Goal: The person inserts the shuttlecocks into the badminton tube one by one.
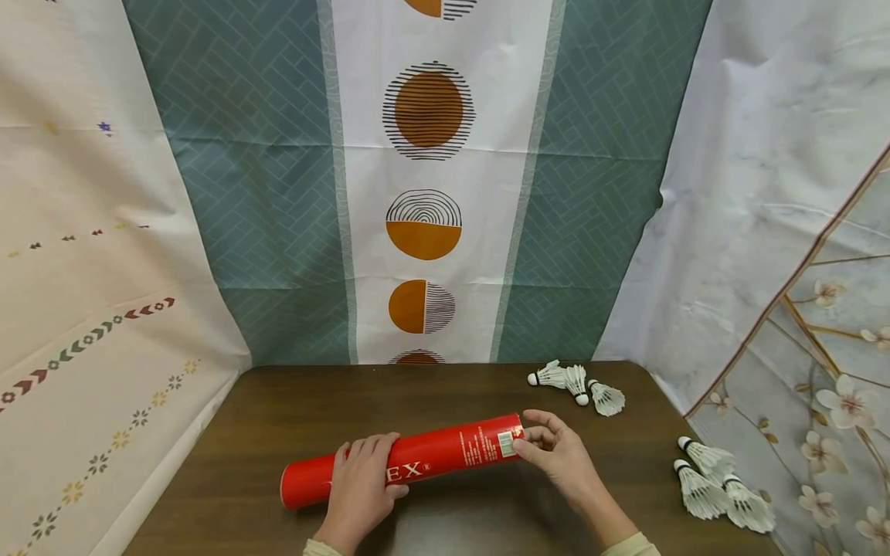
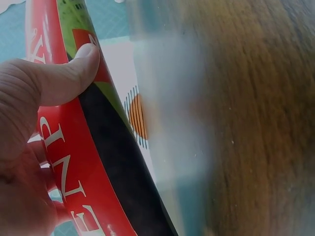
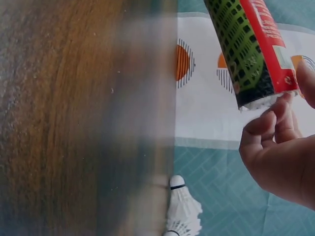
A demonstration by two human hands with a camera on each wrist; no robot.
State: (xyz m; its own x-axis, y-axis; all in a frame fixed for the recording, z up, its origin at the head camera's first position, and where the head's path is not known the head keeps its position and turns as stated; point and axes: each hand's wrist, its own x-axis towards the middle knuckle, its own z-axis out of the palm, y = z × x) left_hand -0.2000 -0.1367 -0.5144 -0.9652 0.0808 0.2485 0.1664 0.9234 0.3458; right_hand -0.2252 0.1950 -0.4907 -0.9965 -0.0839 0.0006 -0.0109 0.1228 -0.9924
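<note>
A red shuttlecock tube (image 1: 445,450) slants over the table, its right end higher in the head view. My left hand (image 1: 365,483) grips it left of the middle, the thumb (image 2: 81,73) along its printed side in the left wrist view. At the tube's right end is my right hand (image 1: 559,455), with bent fingers at the mouth and the thumb near the barcode label. White feathery edges (image 3: 261,103) show at that mouth in the right wrist view, with fingertips right beside them. What lies deeper in the tube is hidden.
Behind my right hand, several white shuttlecocks (image 1: 606,398) lie near the table's back right corner. Another group of shuttlecocks (image 1: 698,490) is at the right edge. The brown wooden table (image 1: 313,401) meets a patterned cloth (image 1: 278,232) at the back, with cloths along both sides.
</note>
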